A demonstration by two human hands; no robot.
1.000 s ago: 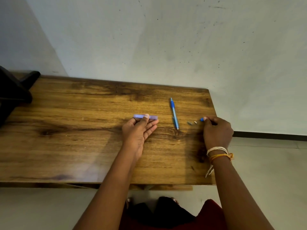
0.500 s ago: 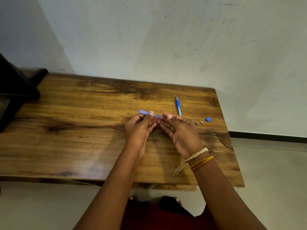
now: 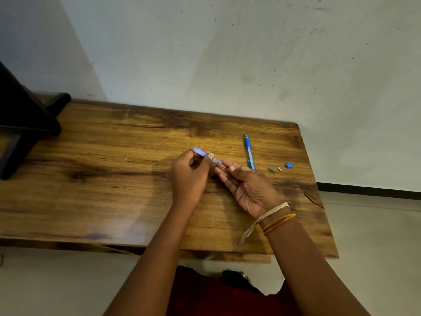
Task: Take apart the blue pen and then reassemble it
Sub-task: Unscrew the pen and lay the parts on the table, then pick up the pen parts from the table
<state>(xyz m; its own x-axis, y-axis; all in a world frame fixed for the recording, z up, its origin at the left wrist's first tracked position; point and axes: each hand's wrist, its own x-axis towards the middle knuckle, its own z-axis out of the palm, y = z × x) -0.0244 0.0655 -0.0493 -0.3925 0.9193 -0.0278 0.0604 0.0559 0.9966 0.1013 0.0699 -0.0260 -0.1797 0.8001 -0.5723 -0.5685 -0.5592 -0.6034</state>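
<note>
A pale blue-violet pen barrel [image 3: 200, 152] is held just above the wooden table [image 3: 114, 183], near its middle. My left hand [image 3: 189, 176] grips its left part between thumb and fingers. My right hand [image 3: 248, 188] pinches its right end with the fingertips, palm turned up. To the right, on the table, lies the blue front section of the pen with its refill [image 3: 249, 151], pointing away from me. Further right lie a small grey piece [image 3: 271, 170], a tiny pale piece [image 3: 279, 169] and a small blue cap [image 3: 288, 165].
A black object [image 3: 25, 119] stands on the table's far left corner. A pale wall rises behind the table. The table's right edge [image 3: 319, 197] is close to the small parts, with grey floor beyond it.
My right hand left the small blue cap on the table and came left to take the barrel's right end. My left hand lifted the barrel off the table.
</note>
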